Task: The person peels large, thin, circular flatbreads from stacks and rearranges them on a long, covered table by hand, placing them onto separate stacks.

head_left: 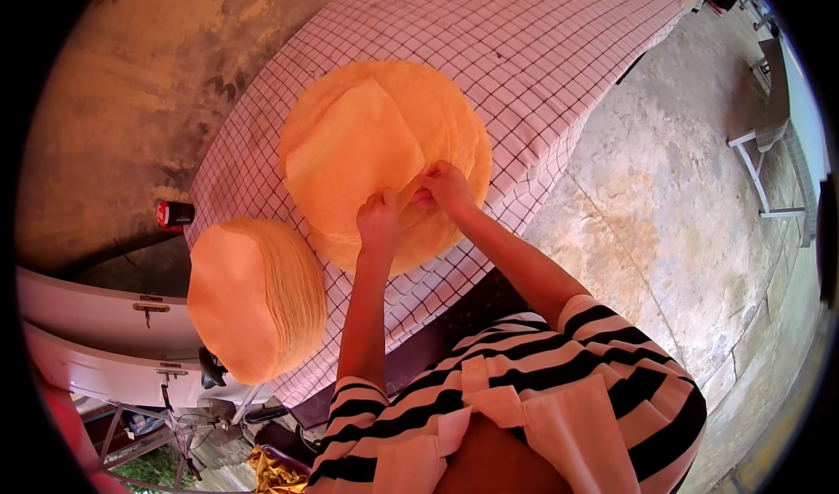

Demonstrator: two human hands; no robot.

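Note:
A pile of large, thin, round yellow pancakes [428, 92] lies on the checked tablecloth in front of me. The top pancake [350, 140] is partly folded inward, with straight creased edges on its left and upper right. At its near edge my left hand [378, 219] is closed, fingers pinching the sheet. My right hand [447, 186] is just to the right, its fingers also pinched on the pancake's edge. The two hands almost meet. Left of my left forearm stands a tall stack of folded pancakes [253, 302], leaning slightly.
The table's white cloth with dark checks [524, 48] stretches away to the upper right. A red and black can [175, 214] is by the left edge. White panels with latches [114, 319] stand at the lower left. Another table [782, 101] stands across the concrete floor [647, 206].

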